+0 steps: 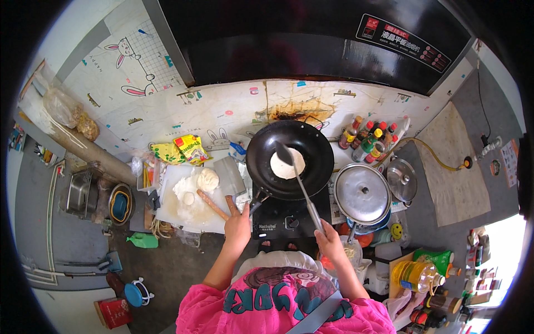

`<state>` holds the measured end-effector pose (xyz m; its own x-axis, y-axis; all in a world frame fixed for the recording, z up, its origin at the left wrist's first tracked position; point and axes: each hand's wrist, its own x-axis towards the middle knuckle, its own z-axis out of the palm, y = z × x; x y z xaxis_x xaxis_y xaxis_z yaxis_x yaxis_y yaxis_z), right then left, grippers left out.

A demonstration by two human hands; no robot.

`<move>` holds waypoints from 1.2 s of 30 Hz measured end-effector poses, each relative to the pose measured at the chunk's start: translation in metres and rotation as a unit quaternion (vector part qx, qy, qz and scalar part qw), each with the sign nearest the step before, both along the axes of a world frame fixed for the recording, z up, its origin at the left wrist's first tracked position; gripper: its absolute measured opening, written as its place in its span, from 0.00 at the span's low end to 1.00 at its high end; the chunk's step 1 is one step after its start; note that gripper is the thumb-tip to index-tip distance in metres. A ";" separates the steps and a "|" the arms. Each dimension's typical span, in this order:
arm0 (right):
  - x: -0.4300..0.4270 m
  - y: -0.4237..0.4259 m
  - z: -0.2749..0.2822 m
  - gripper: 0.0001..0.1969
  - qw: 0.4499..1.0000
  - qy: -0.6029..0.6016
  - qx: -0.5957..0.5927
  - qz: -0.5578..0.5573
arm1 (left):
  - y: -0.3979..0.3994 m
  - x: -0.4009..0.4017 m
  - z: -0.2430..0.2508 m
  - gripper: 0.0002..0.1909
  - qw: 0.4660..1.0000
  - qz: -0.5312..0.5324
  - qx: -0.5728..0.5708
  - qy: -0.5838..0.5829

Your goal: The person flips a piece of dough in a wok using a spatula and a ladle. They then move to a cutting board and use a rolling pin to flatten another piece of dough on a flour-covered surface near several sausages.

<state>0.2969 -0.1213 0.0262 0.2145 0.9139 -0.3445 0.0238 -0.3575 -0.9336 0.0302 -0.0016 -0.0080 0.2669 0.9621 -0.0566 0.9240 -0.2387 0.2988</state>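
Note:
A black wok [315, 167] stands on a black cooktop [275, 225], with a round pale flatbread [288, 170] in its bottom. My right hand [329, 239] grips the handle of a metal spatula [308, 199], whose dark blade lies over the flatbread's upper left part. My left hand [238, 225] is at the wok's handle [255, 207], apparently closed around it. Left of the cooktop, a white board [167, 208] bears flour, a larger dough lump [208, 179], a small dough ball [188, 198] and a wooden rolling pin [211, 204]. A cleaver [229, 175] lies at the board's right side.
A lidded pot [362, 193] stands right of the wok, beside a glass lid [401, 177]. Sauce bottles [371, 144] crowd the wall behind. The range hood [271, 50] hangs above. An oil jug [415, 276] is at lower right, a blue stool [134, 294] at lower left.

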 end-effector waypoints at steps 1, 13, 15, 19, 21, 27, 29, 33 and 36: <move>-0.002 -0.001 0.004 0.23 1.000 -0.003 -0.012 0.028 | 0.000 -0.001 -0.003 0.28 1.000 0.000 0.000 0.000; -0.014 -0.004 -0.006 0.24 0.997 -0.032 -0.027 0.061 | 0.000 0.000 0.000 0.28 1.000 -0.003 0.010 -0.008; -0.014 -0.005 -0.008 0.24 0.996 -0.048 -0.028 0.063 | 0.000 0.000 -0.001 0.28 1.000 -0.003 0.015 -0.006; -0.014 -0.007 -0.010 0.24 0.997 -0.035 -0.026 0.067 | 0.000 0.000 0.000 0.28 1.000 -0.004 0.013 -0.008; -0.013 -0.007 -0.014 0.24 0.992 -0.083 -0.023 0.092 | 0.000 0.000 -0.002 0.28 1.000 -0.007 0.019 -0.002; -0.014 -0.004 -0.004 0.24 0.987 -0.120 -0.010 0.110 | -0.001 0.000 -0.001 0.28 1.000 -0.005 0.010 0.000; -0.014 -0.002 0.005 0.24 0.985 -0.132 -0.017 0.108 | -0.001 0.001 0.000 0.28 1.000 -0.002 0.002 0.000; -0.008 -0.006 -0.003 0.24 0.971 -0.218 0.028 0.095 | -0.001 0.004 0.007 0.28 1.000 0.000 0.017 -0.010; -0.002 -0.008 0.004 0.25 0.976 -0.201 -0.003 0.085 | 0.000 0.001 0.002 0.28 1.000 -0.002 0.009 -0.003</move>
